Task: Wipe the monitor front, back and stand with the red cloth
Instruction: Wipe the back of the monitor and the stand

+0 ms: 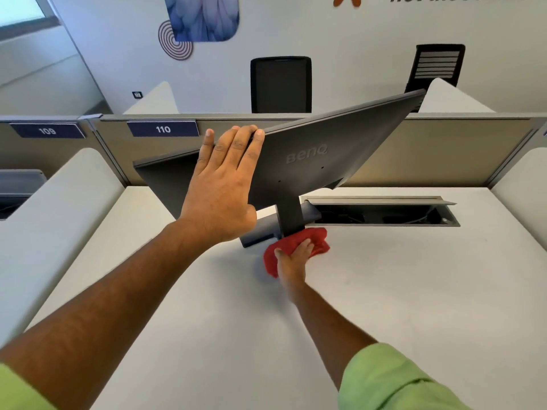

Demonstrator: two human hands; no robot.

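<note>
Monitor (310,155): flat dark grey panel, matt plastic back turned to the person, raised maker's lettering near its middle; it stood tilted near the far edge of the desk (384,291), one upper corner high to the right, the other low to the left

Stand (288,216): slim dark grey upright meeting a flat rectangular foot, the foot resting on the desk just before the cable hatch

Red cloth (296,247): soft, crumpled fabric, bunched against the foot of the stand and lying on the desk top

Left hand (220,190): laid flat on the monitor's back, fingers straight and nearly together, tips hooked over the upper rim; little finger a little apart

Right hand (293,258): pressed down on the red cloth, fingers curled into its folds, thumb at the near side of the bunch

Desk: smooth, pale grey-white top, matt

Cable hatch (381,213): long rectangular metal-framed slot at the desk's far edge, lid propped up, dark inside

Partition (414,152): beige fabric-faced screen along the far edge, carrying dark blue plates numbered 109 (47,131) and 110 (162,129)

Side dividers (59,208): white, rounded corners, at the left and right edges

Sleeves (393,380): light green cloth, rolled at the right arm

Two black chairs (280,84): mesh-backed, beyond the partition
</note>
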